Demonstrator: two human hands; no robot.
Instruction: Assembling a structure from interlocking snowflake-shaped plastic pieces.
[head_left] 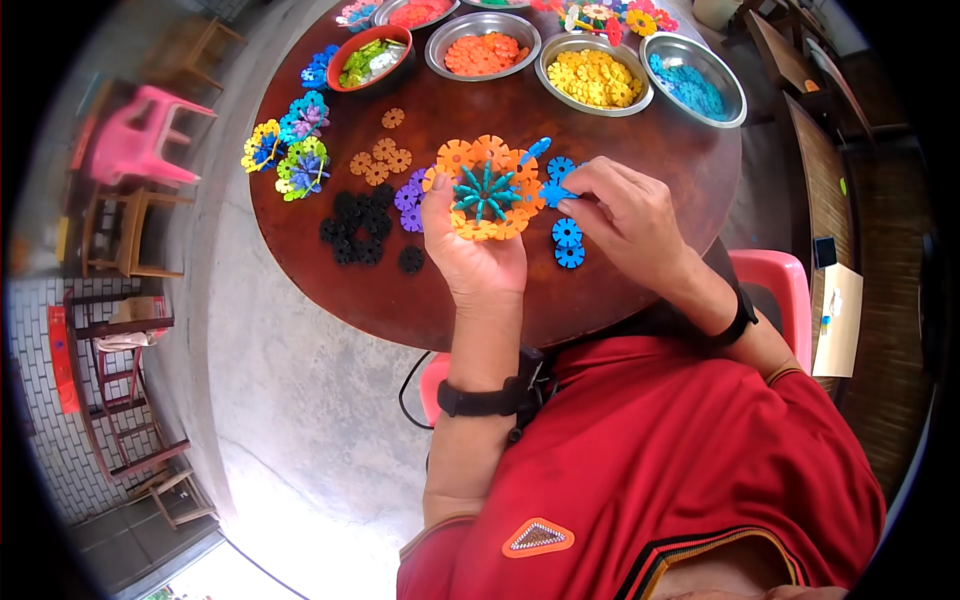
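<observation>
My left hand (474, 255) is closed on a flower built from orange notched plastic discs (490, 152), with teal pieces (485, 190) fanned out at its middle. One blue disc (538, 150) stands out from the flower's upper right rim. Just right of it, my right hand (625, 205) pinches a blue notched disc (555, 192) between thumb and fingertips, close to the flower's edge; whether the two touch I cannot tell. Loose blue discs (568, 243) lie on the table below the right fingers. Purple discs (410, 200) lie left of the flower, partly behind the left hand.
Black discs (358, 225) and light orange discs (380, 160) lie on the round brown table (330, 290). Bowls of orange (484, 52), yellow (593, 80) and blue discs (690, 85) line the far side, beside a red bowl (370, 60). Finished disc flowers (300, 170) stand at the left edge.
</observation>
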